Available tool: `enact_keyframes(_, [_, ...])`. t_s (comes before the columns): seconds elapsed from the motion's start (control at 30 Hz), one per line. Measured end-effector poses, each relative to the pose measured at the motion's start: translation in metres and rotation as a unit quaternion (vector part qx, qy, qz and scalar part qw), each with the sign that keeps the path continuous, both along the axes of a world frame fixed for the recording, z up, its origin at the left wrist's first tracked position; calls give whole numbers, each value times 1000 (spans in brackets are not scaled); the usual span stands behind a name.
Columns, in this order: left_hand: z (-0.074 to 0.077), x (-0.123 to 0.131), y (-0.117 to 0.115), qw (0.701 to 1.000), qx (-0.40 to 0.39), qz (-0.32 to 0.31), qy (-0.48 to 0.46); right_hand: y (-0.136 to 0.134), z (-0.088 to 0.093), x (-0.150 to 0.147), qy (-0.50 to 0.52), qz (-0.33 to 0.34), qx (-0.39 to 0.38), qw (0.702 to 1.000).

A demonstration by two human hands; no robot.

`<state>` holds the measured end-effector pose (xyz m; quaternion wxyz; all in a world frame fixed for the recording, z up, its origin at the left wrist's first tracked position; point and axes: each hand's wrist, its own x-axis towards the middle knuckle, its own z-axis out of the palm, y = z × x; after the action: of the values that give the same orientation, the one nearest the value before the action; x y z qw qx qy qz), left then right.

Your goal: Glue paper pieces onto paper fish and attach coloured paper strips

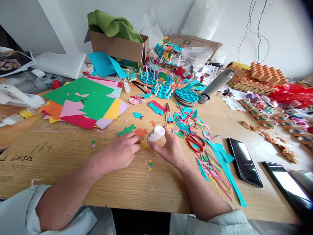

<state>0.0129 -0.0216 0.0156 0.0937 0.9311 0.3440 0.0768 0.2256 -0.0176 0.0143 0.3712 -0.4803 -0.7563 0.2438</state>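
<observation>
My right hand (171,148) is wrapped round a white glue stick (156,133), tilted with its lower end down at a small yellow paper fish (144,144). The contact point is hidden. Fingers of my left hand (123,148) are bent together and press the fish's left edge to the table. Just beyond lie an orange paper fish (141,132) and a green one (126,130); a blue fish (138,115) is farther off. Tiny paper scraps (148,164) lie in front of my hands.
Red-handled scissors (196,143) and paper strips (215,173) lie right, beside two phones (244,161). Coloured sheets (94,104) are stacked left. Behind stand blue decorated discs (162,89), a metal tube (217,85) and a cardboard box (117,45). Painted pieces (266,112) line the far right.
</observation>
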Motion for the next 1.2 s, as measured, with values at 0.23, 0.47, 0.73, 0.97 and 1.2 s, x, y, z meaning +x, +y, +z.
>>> enact_keyframes(0.23, [-5, -1, 1, 1000, 17, -2, -22, -1, 1, -3, -5, 14, 9, 1000])
enact_keyframes(0.47, [-1, -1, 0, 1000, 12, -8, -16, 0, -5, 0, 7, -20, 48, 999])
enact_keyframes(0.73, [-3, -3, 2, 999, 21, -11, -33, 23, 9, 39, 438, -257, 171, 844])
enact_keyframes(0.97, [0, -2, 3, 999, 10, 2, -31, 31, 27, 76, 641, -236, 86, 725])
enact_keyframes(1.2, [-4, -3, 3, 999, 11, 0, -37, 13, 10, 42, 340, -128, -11, 932])
